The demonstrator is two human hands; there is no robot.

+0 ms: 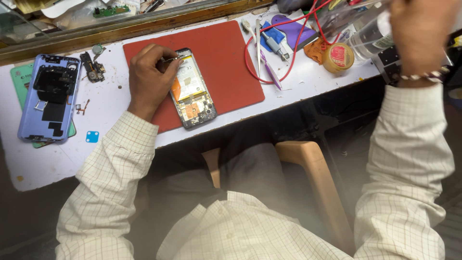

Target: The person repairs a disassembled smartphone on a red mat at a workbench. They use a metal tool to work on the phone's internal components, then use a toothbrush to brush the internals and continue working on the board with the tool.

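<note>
An opened phone (193, 91) lies with its insides up on a red mat (226, 58). My left hand (150, 77) rests on the mat beside it and pinches thin metal tweezers (174, 58), whose tip lies over the phone's upper end. My right hand (419, 33) is raised at the far right, near a clear plastic bottle (368, 36); whether the hand grips anything is not visible. A beaded bracelet (423, 76) circles that wrist.
A purple phone back cover (48, 96) lies at the left on the white bench (298, 82), with small loose parts (92, 67) near it. A red wire loop (269, 53), purple tools (270, 72) and a small round tub (338, 57) sit right of the mat. A wooden stool (313, 168) is below.
</note>
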